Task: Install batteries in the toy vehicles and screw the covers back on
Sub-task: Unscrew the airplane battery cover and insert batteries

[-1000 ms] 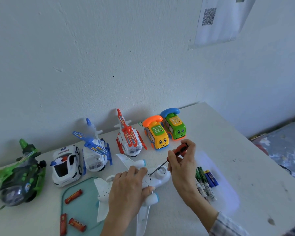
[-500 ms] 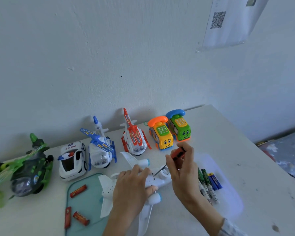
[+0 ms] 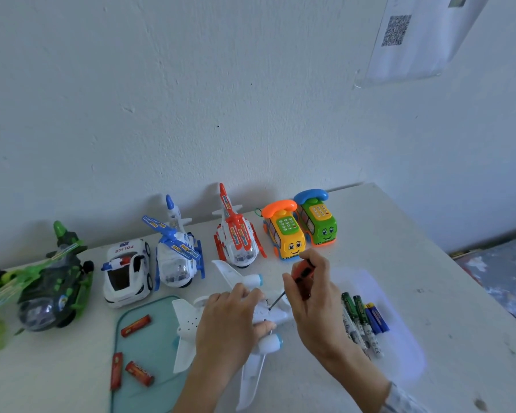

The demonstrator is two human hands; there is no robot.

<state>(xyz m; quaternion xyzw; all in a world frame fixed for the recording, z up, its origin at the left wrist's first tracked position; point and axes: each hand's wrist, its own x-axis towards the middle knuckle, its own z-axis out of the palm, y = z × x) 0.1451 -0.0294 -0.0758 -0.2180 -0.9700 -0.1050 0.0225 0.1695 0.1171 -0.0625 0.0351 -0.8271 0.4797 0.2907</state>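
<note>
Lying belly-up at the near middle of the white table (image 3: 399, 234), the white toy airplane (image 3: 188, 323) is being pinned under the left hand (image 3: 227, 326), whose fingers are curling over its fuselage. Just to the right, the right hand (image 3: 313, 305) is pinching the red-handled screwdriver (image 3: 301, 277), its thin shaft slanting down-left so the tip is touching the plane's underside between the two hands. Left of the plane, three red batteries (image 3: 136, 321) are lying on a teal tray (image 3: 158, 353); right of it, green, white and blue batteries (image 3: 364, 320) are resting on a clear tray (image 3: 399, 338). Farther back, along the wall, a green helicopter (image 3: 42, 290), police car (image 3: 127, 271), blue helicopter (image 3: 178, 254), red helicopter (image 3: 236, 239), yellow phone bus (image 3: 285, 234) and green phone bus (image 3: 318, 219) are standing in a row.
</note>
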